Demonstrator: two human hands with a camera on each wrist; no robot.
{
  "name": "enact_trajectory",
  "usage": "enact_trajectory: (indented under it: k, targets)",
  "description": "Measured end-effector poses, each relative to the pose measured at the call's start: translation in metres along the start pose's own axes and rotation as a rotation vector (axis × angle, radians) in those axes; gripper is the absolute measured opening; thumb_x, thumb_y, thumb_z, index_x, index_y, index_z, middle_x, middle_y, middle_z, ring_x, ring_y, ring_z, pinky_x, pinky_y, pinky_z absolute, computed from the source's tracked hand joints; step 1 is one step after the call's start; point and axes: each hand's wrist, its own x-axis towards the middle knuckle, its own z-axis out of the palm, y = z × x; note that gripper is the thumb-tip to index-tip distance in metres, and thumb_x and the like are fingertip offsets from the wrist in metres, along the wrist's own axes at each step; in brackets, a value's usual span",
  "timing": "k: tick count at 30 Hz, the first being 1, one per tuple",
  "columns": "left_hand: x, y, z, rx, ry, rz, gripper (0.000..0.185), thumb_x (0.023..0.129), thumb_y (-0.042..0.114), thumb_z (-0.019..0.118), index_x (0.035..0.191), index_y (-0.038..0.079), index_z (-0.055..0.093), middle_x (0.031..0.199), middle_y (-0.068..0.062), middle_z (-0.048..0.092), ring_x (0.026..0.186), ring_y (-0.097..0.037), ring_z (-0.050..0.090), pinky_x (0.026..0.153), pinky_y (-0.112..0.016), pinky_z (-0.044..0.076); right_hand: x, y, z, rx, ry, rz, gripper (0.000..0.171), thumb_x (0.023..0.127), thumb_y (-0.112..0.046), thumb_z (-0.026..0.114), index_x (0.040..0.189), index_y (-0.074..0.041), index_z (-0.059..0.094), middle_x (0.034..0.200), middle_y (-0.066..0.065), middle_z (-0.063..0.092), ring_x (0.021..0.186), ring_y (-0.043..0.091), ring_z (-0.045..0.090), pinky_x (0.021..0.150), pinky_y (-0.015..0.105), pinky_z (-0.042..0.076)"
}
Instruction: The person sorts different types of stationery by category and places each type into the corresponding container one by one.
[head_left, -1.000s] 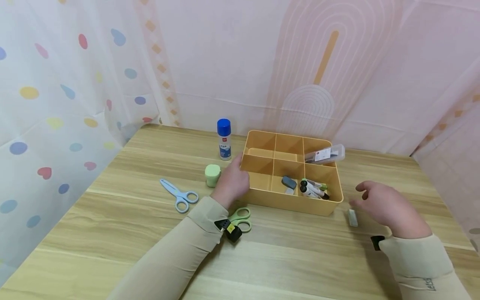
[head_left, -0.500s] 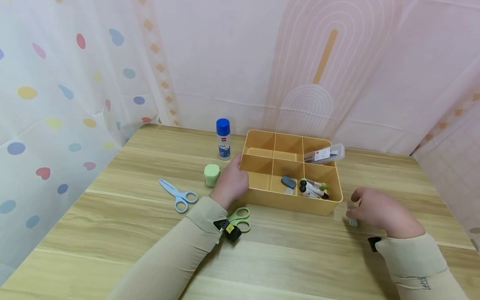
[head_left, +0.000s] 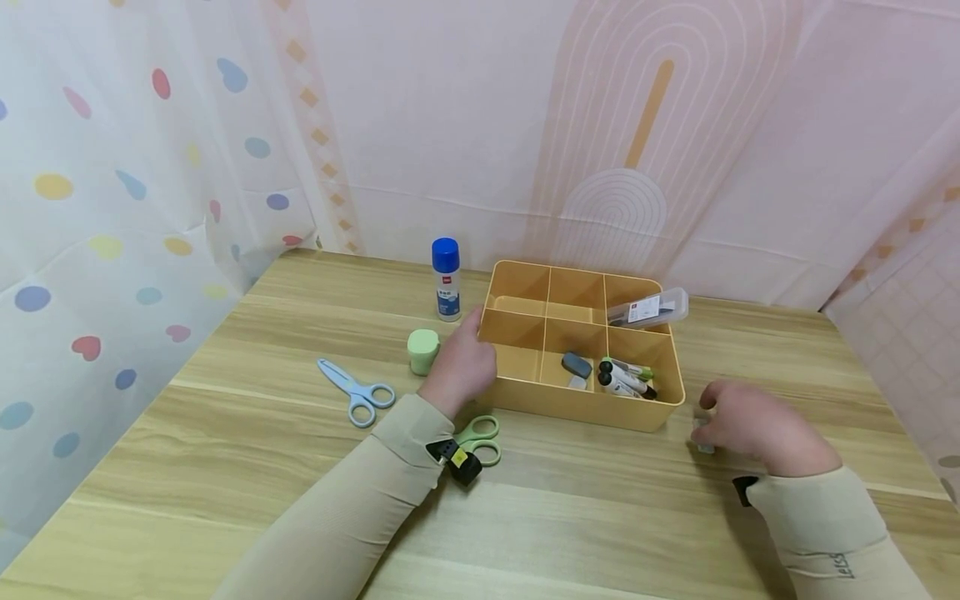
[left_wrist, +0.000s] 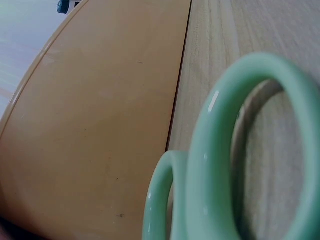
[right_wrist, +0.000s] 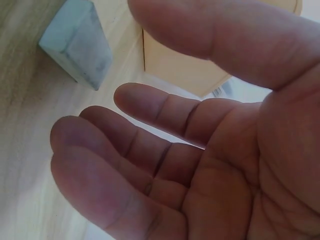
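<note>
Block (right_wrist: 77, 45), pale blue-green, straight-edged, greyish smudges on one face

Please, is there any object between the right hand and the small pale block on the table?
Nothing visible stands between the right hand and the small pale block: the right wrist view shows only a gap over the wooden tabletop.

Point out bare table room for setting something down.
Free: the table between dotted curtain and blue scissors, and between green scissors and right sleeve. Crowded: around the left hand, amid orange box, green scissors and green container.
</note>
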Motion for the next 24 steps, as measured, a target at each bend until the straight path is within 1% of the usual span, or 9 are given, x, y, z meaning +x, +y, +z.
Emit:
enact_trajectory:
  k: [7,15,24]
  targets:
    - [0.0017,-0.0010,0.0006,0.004,-0.006,-0.008,0.074,0.098,0.004,0.038,0.168,0.022,0.026,0.165,-0.009,0.046,0.147,-0.032,0.049,0.124,-0.056,0.036,-0.0007,-0.0034,0.0013,-0.002,-0.009,0.013,0.050,0.083,-0.025,0.080,0.116,0.008,0.065,0.101,0.018,0.072,0.089,0.031,0.064,0.082,0.054,0.056]
    - [0.0010,-0.0008,0.0005,-0.004,-0.005,-0.002,0.074,0.097,0.004,0.038,0.168,0.021,0.027,0.163,-0.010,0.048,0.147,-0.032,0.049,0.126,-0.056,0.034,-0.0020,-0.0050,0.0025,-0.006,0.005,0.007,0.047,0.079,-0.023,0.079,0.113,0.007,0.065,0.095,0.015,0.072,0.086,0.030,0.063,0.079,0.052,0.055]
    - [0.0009,-0.0014,0.0006,-0.004,-0.007,0.001,0.073,0.098,0.004,0.038,0.168,0.022,0.027,0.164,-0.009,0.047,0.148,-0.033,0.049,0.125,-0.058,0.034,-0.0015,-0.0064,0.0028,0.002,0.003,0.003,0.044,0.078,-0.020,0.077,0.111,0.006,0.065,0.091,0.011,0.070,0.081,0.025,0.060,0.075,0.044,0.053]
